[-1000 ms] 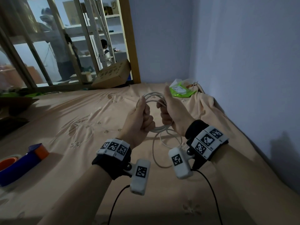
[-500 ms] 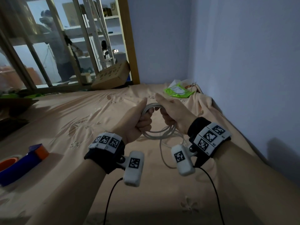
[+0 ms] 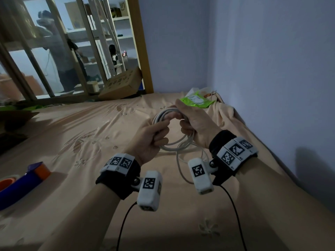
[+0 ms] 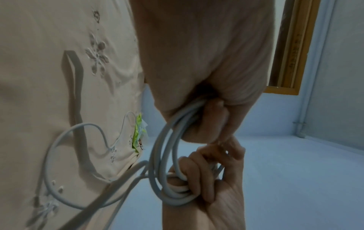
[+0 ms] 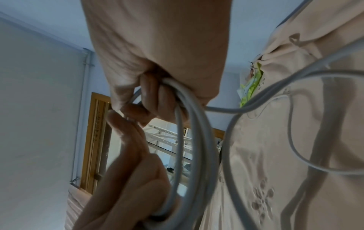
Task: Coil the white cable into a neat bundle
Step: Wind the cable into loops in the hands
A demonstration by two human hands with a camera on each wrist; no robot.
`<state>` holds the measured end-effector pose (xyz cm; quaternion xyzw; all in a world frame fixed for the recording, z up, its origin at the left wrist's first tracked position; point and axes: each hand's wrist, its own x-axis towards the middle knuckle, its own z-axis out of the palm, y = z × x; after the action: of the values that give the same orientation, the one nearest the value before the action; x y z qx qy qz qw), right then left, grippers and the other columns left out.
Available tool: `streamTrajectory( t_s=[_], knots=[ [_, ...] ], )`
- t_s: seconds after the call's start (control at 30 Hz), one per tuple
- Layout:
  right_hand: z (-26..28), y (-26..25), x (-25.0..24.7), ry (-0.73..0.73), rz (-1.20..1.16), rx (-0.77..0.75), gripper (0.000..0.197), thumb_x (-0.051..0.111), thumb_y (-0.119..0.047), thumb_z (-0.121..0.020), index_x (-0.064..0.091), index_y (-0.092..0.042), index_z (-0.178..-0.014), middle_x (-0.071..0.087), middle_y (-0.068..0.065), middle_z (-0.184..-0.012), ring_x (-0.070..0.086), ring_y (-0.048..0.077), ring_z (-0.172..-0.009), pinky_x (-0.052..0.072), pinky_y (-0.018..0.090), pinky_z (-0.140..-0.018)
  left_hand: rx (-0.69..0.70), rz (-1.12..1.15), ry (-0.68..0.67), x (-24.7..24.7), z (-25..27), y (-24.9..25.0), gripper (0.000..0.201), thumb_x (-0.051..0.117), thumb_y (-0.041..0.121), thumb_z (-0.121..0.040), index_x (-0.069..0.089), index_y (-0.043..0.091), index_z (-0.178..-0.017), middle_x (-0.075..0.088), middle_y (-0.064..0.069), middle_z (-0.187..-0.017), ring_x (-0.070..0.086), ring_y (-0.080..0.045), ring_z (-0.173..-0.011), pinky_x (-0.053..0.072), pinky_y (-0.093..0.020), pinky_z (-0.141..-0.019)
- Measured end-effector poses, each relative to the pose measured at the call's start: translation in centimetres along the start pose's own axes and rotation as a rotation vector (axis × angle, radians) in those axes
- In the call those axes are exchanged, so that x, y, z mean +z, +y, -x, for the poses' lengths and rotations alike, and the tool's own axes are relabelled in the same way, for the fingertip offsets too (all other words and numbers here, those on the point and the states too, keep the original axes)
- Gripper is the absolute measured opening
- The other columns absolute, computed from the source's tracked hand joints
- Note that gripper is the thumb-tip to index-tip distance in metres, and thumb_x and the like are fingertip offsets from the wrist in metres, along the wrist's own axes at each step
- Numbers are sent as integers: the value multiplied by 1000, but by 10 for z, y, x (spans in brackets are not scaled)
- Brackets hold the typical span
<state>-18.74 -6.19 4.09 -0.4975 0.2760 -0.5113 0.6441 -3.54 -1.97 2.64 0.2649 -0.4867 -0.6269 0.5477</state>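
Note:
The white cable point(image 3: 164, 113) is wound into several round loops held above the peach bedsheet point(image 3: 81, 134). My left hand point(image 3: 154, 136) grips the loops on their left side, fingers curled round the strands point(image 4: 169, 140). My right hand point(image 3: 192, 124) grips the right side of the coil, fingers wrapped round the strands point(image 5: 185, 112). A loose tail of the cable point(image 3: 179, 167) hangs from the coil and lies in a curve on the sheet point(image 4: 59, 140). Its far end is hidden.
A green packet point(image 3: 196, 101) lies by the wall corner behind the hands. A blue and orange tape dispenser point(image 3: 23, 180) sits at the left. A cardboard box point(image 3: 121, 86) leans at the bed's far edge. The blue wall point(image 3: 272, 87) runs close on the right.
The coil has tipped from upright toward flatter and dropped slightly. My right hand has slid up over the top right of the loops, and less loose tail trails below.

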Motion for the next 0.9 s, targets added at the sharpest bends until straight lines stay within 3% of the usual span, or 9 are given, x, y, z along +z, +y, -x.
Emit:
streamTrajectory(
  t_s=[0.1, 0.17, 0.27, 0.37, 0.5, 0.63, 0.77, 0.83, 0.9],
  knots=[
    [-1, -2, 2, -12, 16, 2, 29, 56, -34, -98, 64, -8, -106, 47, -9, -55, 23, 4, -36, 18, 18, -38, 22, -65, 46, 2, 0, 0, 26, 40, -1, -98, 60, 11, -108, 57, 8, -64, 23, -4, -37, 38, -22, -43],
    [-1, -2, 3, -29, 19, 5, 29, 56, -33, -99, 64, -7, -106, 46, -8, -55, 23, 4, -36, 19, 18, -38, 18, -67, 65, 2, 1, -1, 28, 38, 0, -99, 60, 14, -110, 64, 7, -76, 23, -5, -37, 44, -25, -47],
    [-1, -1, 5, -26, 4, 9, 33, 56, -31, -99, 62, -1, -112, 43, -4, -55, 25, 2, -33, 20, 15, -34, -24, -63, 101, 0, -1, 0, 27, 40, 10, -102, 62, 17, -116, 62, -2, -89, 25, -7, -40, 38, -22, -43],
    [-2, 2, 5, -12, 41, -12, 45, 55, -33, -99, 59, 5, -122, 40, -3, -58, 25, 3, -33, 20, 14, -33, -52, -165, 146, 1, -3, 1, 22, 40, 16, -104, 60, 19, -114, 55, -5, -79, 25, -9, -41, 27, -17, -38],
    [-1, 1, 6, -35, 97, -38, 38, 53, -33, -100, 65, 2, -113, 41, -4, -56, 28, 4, -36, 21, 15, -35, -133, -339, 164, 6, -4, -1, 31, 42, 38, -102, 57, 13, -92, 51, -8, -71, 24, -12, -38, 40, -24, -46],
    [-1, -1, 9, -50, 156, -55, 39, 52, -34, -101, 66, 1, -110, 41, -4, -55, 30, 4, -35, 21, 16, -35, -193, -280, 181, 5, -7, -4, 43, 42, 48, -99, 55, 10, -84, 53, -8, -67, 32, -13, -38, 41, -33, -59],
    [-1, -1, 9, -55, 187, -71, 42, 52, -36, -100, 62, 4, -109, 40, -4, -53, 31, 6, -33, 24, 17, -34, -182, -261, 164, 3, -7, -6, 41, 40, 48, -100, 55, 11, -92, 53, -9, -76, 48, -8, -39, 24, -29, -53],
    [-1, -2, 9, -66, 199, -69, 48, 52, -36, -100, 59, 10, -110, 40, -5, -52, 32, 6, -33, 25, 17, -34, -155, -239, 156, 3, -7, -8, 38, 42, 47, -99, 57, 13, -103, 55, -8, -80, 55, -12, -51, 28, -24, -46],
    [0, -2, 9, -64, 203, -66, 55, 52, -36, -100, 54, 16, -117, 40, -7, -51, 33, 5, -33, 25, 17, -34, -137, -197, 136, 4, -7, -9, 36, 42, 45, -100, 57, 14, -114, 58, -7, -83, 59, -18, -63, 42, -24, -45]
  ],
)
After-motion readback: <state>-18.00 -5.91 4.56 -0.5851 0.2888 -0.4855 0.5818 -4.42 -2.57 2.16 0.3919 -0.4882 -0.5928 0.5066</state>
